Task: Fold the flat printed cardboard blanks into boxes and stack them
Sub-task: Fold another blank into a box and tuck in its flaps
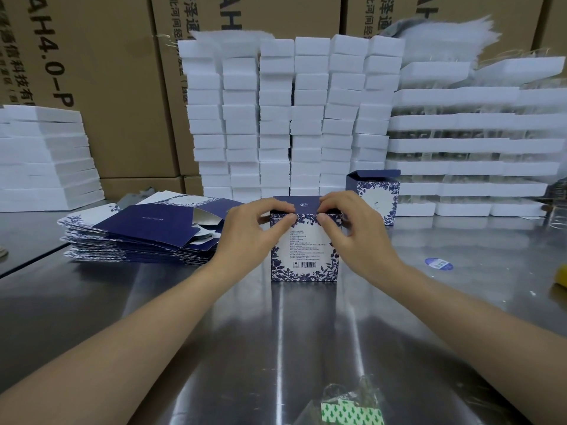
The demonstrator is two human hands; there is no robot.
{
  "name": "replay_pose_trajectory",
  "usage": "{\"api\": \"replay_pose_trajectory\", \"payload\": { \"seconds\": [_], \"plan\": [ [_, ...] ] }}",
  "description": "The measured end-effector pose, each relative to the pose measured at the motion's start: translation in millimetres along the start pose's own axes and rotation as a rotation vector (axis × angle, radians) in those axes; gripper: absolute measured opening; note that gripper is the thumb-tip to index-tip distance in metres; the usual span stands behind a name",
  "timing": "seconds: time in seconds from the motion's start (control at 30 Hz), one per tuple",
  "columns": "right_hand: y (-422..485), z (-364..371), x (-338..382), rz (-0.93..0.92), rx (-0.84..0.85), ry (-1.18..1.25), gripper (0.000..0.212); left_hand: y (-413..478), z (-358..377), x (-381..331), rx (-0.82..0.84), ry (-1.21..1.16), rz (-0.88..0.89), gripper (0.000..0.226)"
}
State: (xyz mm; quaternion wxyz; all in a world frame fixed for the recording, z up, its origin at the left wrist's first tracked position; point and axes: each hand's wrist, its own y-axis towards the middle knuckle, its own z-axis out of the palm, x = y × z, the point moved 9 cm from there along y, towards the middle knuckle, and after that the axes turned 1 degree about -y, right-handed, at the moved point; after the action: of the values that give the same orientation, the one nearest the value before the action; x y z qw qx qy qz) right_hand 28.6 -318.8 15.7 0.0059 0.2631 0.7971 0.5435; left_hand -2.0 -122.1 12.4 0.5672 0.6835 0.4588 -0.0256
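A folded blue-and-white floral box (304, 250) stands upright on the steel table (276, 332), its printed text panel facing me. My left hand (251, 231) grips its top left edge, fingers on the dark blue lid, thumb on the front. My right hand (352, 228) grips the top right edge the same way. A pile of flat printed blanks (138, 231) lies to the left. Behind on the right stands a second folded box (376, 194) with its lid flap up.
Stacks of white foam blocks (291, 118) form a wall behind the box, with more at left (43, 157) and white trays (469, 148) at right. Brown cartons (107, 87) stand at the back. A round blue sticker (438, 263) and a plastic bag (349, 406) lie on the table.
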Motion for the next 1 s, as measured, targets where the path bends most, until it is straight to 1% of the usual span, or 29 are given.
{"api": "replay_pose_trajectory", "payload": {
  "seconds": [0.17, 0.33, 0.47, 0.6, 0.67, 0.77, 0.87, 1.0],
  "plan": [
    [1.7, 0.8, -5.3, 0.030, 0.017, 0.014, 0.008, 2.8, 1.3, 6.8, 0.004, -0.079, -0.071, 0.009],
    [-0.4, -2.6, -15.4, 0.137, 0.065, 0.178, 0.014, 3.4, -2.7, 12.6, 0.029, -0.128, -0.071, 0.011],
    [1.4, -5.3, -12.1, 0.128, 0.060, 0.130, 0.007, 4.0, -4.8, 14.1, 0.006, -0.099, -0.060, 0.009],
    [3.8, -4.5, -15.1, 0.162, 0.063, 0.112, 0.006, 4.0, -3.2, 13.7, -0.023, -0.109, -0.055, 0.009],
    [5.4, -7.0, -16.9, 0.159, 0.068, 0.109, 0.007, 5.1, -3.3, 15.2, -0.001, -0.122, -0.066, 0.010],
    [6.7, -10.2, -25.8, 0.196, 0.089, 0.154, 0.009, 8.3, -4.9, 20.1, 0.048, -0.153, -0.087, 0.012],
    [7.0, -8.0, -36.3, 0.268, 0.122, 0.218, 0.010, 7.4, -4.9, 23.1, 0.042, -0.165, -0.094, 0.015],
    [10.3, -8.5, -40.3, 0.287, 0.106, 0.241, 0.009, 8.2, -2.3, 23.0, 0.036, -0.128, -0.088, 0.016]
  ]
}}
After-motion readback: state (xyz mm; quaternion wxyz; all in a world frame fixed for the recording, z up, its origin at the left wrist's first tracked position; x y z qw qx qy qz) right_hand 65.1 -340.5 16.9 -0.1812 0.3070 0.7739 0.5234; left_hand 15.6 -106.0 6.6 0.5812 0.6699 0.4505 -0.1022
